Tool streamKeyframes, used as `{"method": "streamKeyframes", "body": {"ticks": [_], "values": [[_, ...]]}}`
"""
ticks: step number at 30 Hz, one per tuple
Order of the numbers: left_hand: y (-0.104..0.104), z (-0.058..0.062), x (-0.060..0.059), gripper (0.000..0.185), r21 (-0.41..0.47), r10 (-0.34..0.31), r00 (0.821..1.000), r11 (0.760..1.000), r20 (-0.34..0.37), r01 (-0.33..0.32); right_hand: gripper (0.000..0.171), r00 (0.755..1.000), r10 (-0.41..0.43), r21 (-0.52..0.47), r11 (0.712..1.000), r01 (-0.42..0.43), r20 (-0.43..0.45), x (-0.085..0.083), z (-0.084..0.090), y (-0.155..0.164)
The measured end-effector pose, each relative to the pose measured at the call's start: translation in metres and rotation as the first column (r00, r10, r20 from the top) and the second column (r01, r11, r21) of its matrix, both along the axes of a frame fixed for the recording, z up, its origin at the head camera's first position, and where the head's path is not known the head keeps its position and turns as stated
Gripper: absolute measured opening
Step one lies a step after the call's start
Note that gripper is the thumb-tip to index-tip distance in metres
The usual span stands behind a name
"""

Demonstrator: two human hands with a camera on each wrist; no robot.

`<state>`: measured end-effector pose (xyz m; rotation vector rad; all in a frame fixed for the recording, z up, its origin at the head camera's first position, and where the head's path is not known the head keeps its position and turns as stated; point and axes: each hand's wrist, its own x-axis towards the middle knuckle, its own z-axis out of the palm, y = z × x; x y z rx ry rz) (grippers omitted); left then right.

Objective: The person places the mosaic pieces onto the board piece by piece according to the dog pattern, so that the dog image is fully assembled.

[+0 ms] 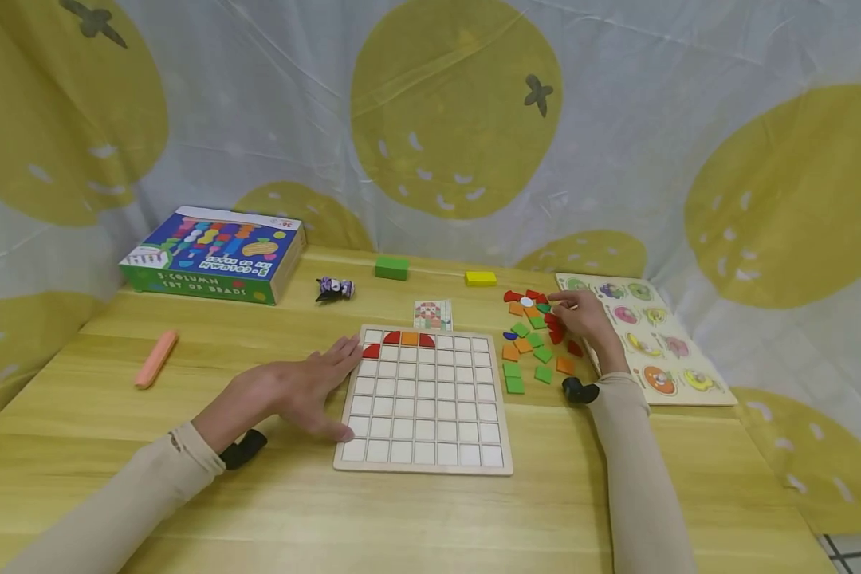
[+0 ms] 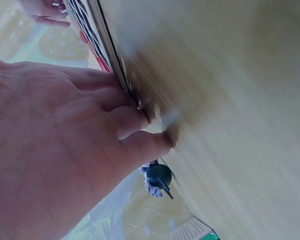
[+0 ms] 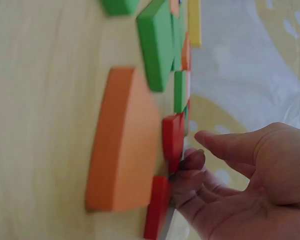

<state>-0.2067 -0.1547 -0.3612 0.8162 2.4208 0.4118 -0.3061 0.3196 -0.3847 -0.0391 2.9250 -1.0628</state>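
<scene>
A wooden grid board (image 1: 426, 391) lies mid-table with red quarter-round tiles (image 1: 391, 339) and an orange square tile (image 1: 410, 339) in its upper rows. Along the board's left edge rests my left hand (image 1: 304, 391), thumb low at the rim and fingers near the top corner. The left wrist view has these fingers pressed down beside the board's edge. My right hand (image 1: 581, 315) reaches over the far side of a pile of loose tiles. Its fingertips are right at the red tiles (image 3: 172, 137), thumb and forefinger apart with no tile visible between them.
Several green tiles (image 1: 543, 374) and orange tiles (image 1: 564, 365) lie right of the board. A small pattern card (image 1: 433, 315) sits behind it. A fruit puzzle board (image 1: 642, 327) is at the right, a bead-set box (image 1: 215, 255) at the back left, a pink stick (image 1: 156, 359) nearer.
</scene>
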Motion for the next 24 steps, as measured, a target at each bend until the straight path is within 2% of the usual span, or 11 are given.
{"method": "streamKeyframes", "body": {"ticks": [7, 11, 17, 24], "values": [[-0.0002, -0.0007, 0.0007, 0.125, 0.014, 0.000, 1.000, 1.000, -0.002, 0.000, 0.042, 0.998, -0.054, -0.002, 0.999, 0.054, 0.039, -0.0030, -0.0005, 0.0058], [0.0010, -0.0005, 0.0007, 0.125, 0.025, 0.004, 1.000, 1.000, 0.010, -0.004, 0.040, 0.995, -0.098, 0.020, 0.995, 0.098, 0.024, -0.0001, 0.0012, 0.0069], [0.0019, 0.0003, 0.0010, 0.126, 0.020, 0.013, 1.000, 1.000, 0.000, -0.013, 0.038, 0.983, -0.181, -0.002, 0.984, 0.181, 0.014, 0.0026, 0.0028, 0.0056], [0.0012, 0.0010, 0.0004, 0.127, 0.005, 0.031, 0.999, 1.000, 0.015, -0.031, 0.031, 0.982, -0.190, 0.005, 0.982, 0.190, 0.004, 0.0027, -0.0004, 0.0045]]}}
